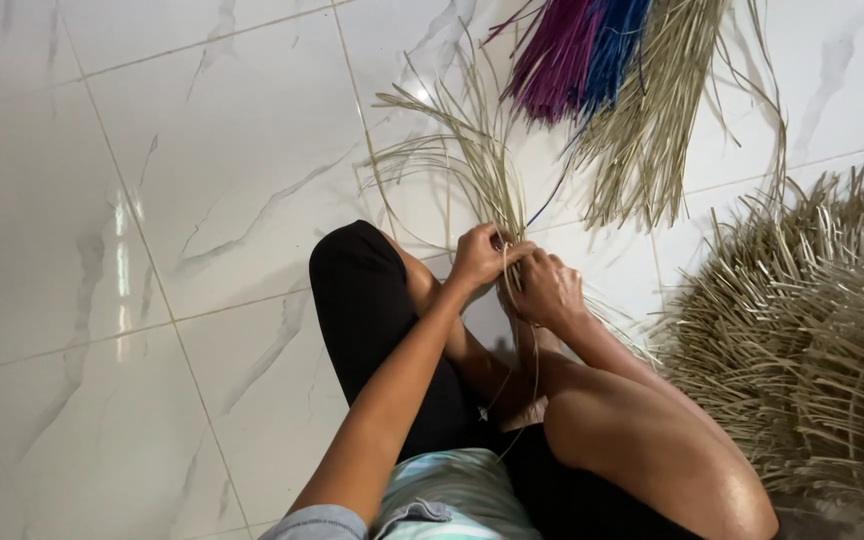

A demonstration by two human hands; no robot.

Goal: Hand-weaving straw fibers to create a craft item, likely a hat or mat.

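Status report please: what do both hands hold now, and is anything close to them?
Left hand and right hand both gripping pale straw strands, close together. Strands fan out over white tiled floor. Dyed purple and blue bundle beyond; woven straw piece at right, apart.

Purple strands [557, 60], blue strands [617, 45]

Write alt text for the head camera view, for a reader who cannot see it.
A person seated on a white marble-look tiled floor grips a bunch of pale straw strands with the left hand and right hand close together above their legs. Purple and blue dyed strands lie beyond, and a spiky woven straw piece sits at right.
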